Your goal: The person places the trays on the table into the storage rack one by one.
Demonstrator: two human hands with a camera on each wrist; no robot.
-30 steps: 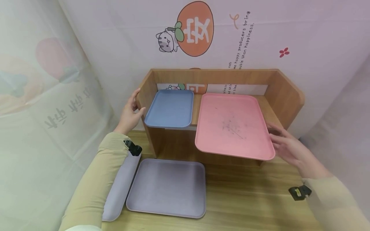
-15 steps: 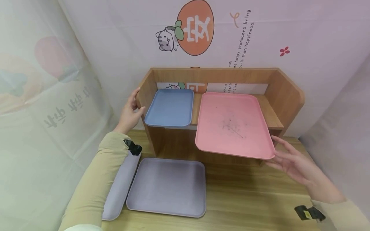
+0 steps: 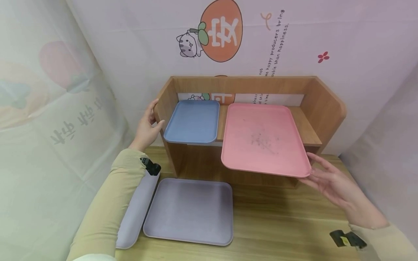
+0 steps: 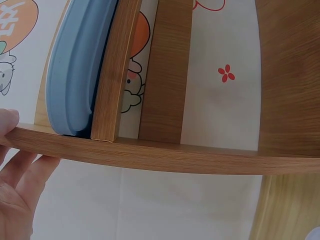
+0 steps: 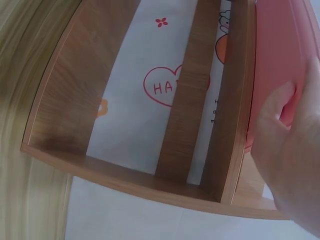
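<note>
Shelf (image 3: 245,85) gripped by left hand (image 3: 146,127), pink tray (image 3: 259,141) pinched by right hand (image 3: 334,185)

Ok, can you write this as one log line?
left fingers: grip shelf side | right fingers: touch pink tray corner | pink tray: overhangs shelf front | blue tray: on shelf
</note>
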